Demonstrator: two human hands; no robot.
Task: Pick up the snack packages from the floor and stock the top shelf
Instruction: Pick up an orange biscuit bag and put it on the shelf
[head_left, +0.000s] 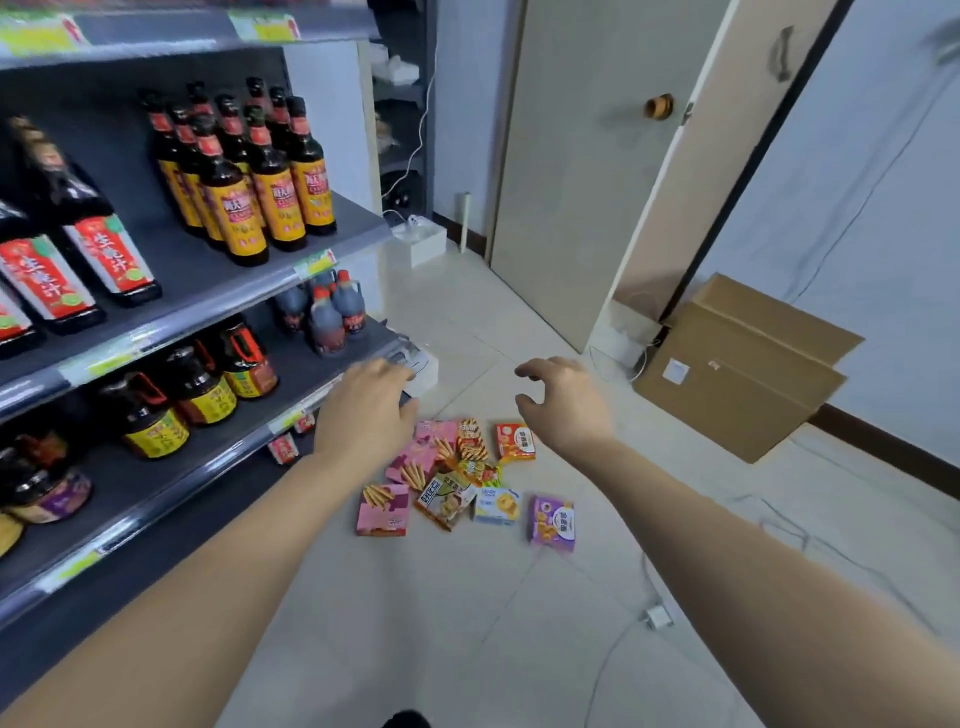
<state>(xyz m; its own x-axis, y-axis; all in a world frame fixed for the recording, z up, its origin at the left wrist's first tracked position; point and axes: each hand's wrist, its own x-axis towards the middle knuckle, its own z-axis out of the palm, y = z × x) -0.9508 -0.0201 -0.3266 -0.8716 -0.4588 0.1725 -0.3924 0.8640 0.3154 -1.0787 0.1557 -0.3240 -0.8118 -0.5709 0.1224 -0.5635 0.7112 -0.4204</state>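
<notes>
Several snack packages lie in a loose pile on the tiled floor: a pink box (383, 511), a purple box (552, 522), a pale blue and yellow box (497, 505), an orange pack (514, 440) and more pink and striped ones (447, 447). Both my arms stretch out above the pile. My left hand (370, 415) hovers over its left end, fingers loosely bent and holding nothing. My right hand (563, 402) hangs above the orange pack with fingers spread and curved, empty. The top shelf edge (156, 36) shows at the upper left.
The grey shelving on the left carries dark sauce bottles (249, 171) and jars (156, 421). A flattened cardboard box (743, 369) leans on the right wall beside a door (597, 156). White cables with a plug (657, 618) cross the floor. A white box (421, 241) sits farther back.
</notes>
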